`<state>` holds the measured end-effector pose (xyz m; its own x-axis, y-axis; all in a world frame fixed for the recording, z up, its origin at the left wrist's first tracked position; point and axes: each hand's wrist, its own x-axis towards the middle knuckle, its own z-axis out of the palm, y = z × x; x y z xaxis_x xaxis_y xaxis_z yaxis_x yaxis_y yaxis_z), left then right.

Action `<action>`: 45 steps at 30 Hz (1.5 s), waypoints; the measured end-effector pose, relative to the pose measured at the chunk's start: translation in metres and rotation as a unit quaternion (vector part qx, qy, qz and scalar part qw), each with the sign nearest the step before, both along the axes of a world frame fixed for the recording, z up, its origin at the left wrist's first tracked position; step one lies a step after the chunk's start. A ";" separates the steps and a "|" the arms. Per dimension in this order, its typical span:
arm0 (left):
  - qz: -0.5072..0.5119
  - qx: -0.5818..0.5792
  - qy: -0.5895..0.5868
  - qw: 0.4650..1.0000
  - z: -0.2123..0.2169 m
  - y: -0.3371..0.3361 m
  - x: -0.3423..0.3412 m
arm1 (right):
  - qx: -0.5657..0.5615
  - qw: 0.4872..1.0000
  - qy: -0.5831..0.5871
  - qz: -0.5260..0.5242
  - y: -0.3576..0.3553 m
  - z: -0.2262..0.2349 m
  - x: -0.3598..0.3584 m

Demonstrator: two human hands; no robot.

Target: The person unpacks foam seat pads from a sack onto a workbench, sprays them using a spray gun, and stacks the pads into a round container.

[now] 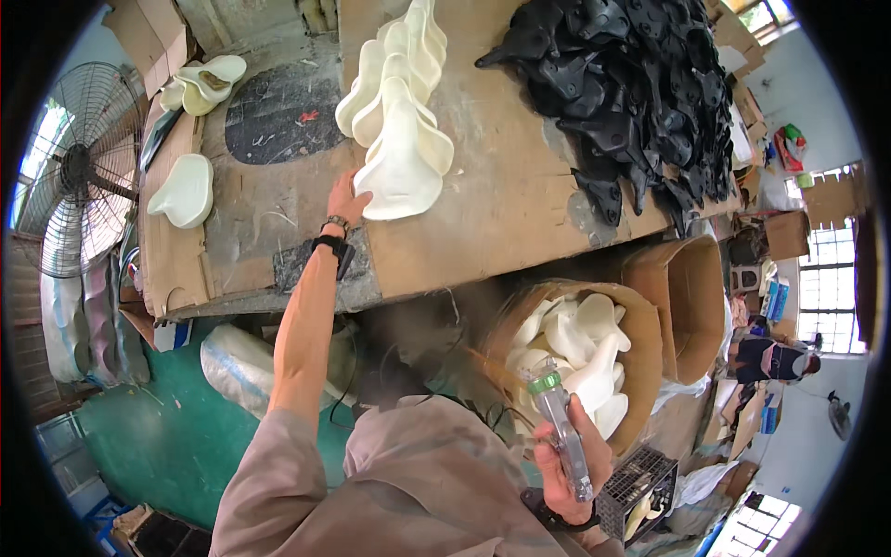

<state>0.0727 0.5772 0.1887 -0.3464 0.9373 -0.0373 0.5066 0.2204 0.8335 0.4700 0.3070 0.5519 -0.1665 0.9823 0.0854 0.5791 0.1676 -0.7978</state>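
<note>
- We see the left hand on the worktop, right by the front cream piece.
- The thumb is at that piece's left edge. We cannot tell if this grip is closed on it or just touching it.
- The front cream piece is shaped like a bike seat. It sits at the near end of a row of cream pieces, which overlap in a line going away from us.
- We see the right hand below the worktop's near edge. Its grip is wrapped around a see-through grey tool with a green ring near its top.
- Behind the tool we see a round cardboard bin with lots of loose cream pieces inside.
- Just beside the bin stands a tall cardboard box. A black crate is near the right hand.
- On the right part of the worktop we see a big heap of black pieces.
- On the left part, one cream piece lies alone, and a small bunch of cream pieces is farther back.
- We see a big round fan at the far left, and a green floor under it all.
</note>
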 end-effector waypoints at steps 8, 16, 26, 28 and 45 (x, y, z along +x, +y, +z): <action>0.086 -0.028 -0.005 0.996 0.029 -0.139 -0.029 | -0.099 0.992 -0.047 0.059 0.037 -0.007 -0.006; 0.054 -0.019 -0.079 0.995 0.041 -0.147 -0.043 | 0.013 0.999 -0.045 0.021 0.053 0.003 -0.029; -0.190 0.073 0.101 0.974 0.022 0.058 -0.031 | -0.022 1.000 -0.016 -0.013 0.037 -0.006 -0.047; -0.213 0.066 0.113 0.968 0.040 0.069 0.013 | -0.004 0.999 -0.026 -0.046 0.039 -0.010 -0.044; -0.580 -0.272 -0.312 0.702 0.139 -0.070 0.422 | 0.021 0.983 0.155 -0.096 -0.016 -0.015 0.042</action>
<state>0.4950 0.5068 0.3277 0.8805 0.3642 -0.3035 0.1810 0.3335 0.9252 0.5125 0.2907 0.5367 0.0621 0.9877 0.1438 0.3329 0.1154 -0.9359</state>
